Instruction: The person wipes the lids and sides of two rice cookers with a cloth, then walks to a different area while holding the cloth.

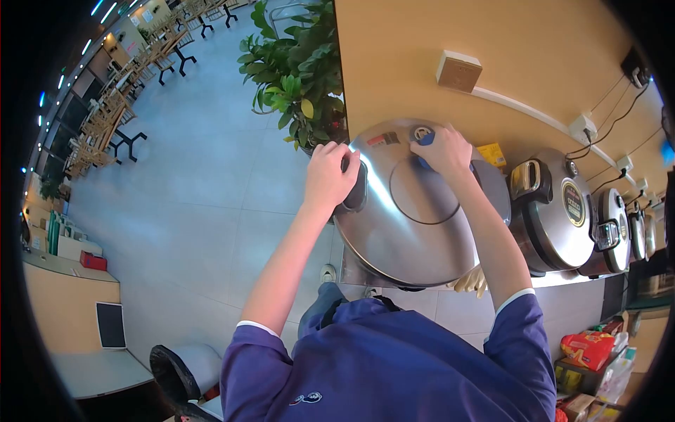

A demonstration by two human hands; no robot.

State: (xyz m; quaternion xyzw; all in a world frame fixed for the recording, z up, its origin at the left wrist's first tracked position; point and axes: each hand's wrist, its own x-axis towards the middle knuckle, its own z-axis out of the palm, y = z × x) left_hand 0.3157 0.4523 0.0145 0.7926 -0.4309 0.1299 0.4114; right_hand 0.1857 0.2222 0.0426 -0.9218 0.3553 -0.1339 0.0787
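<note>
— While both hands are up on that big steel cooker lid [415,225], which one has what?

— The left hand [329,174] is clenched around the black side handle [356,188] at the lid's near-left edge, fingers curled over the top of it. The right hand [444,149] sits further away, toward the wall, closed on a blue knob [425,138] near the lid's far rim.

— So the lid lies between them?

— Mostly under and between them. Its shiny dome spreads out from the left hand's grip towards the right forearm, which crosses over the right part of it. A round ring marked in the metal sits just below the right hand.

— What else is close by?

— Just beyond the right hand, a yellow packet [492,152] lies against the wall. Past the right forearm stands a row of smaller rice cookers [562,218], lined up along the desk [562,278]. Beyond the left hand there is a potted plant [299,70], its leaves near the lid's far-left edge. Below the right elbow, snack bags [587,349] sit on a low shelf.
</note>
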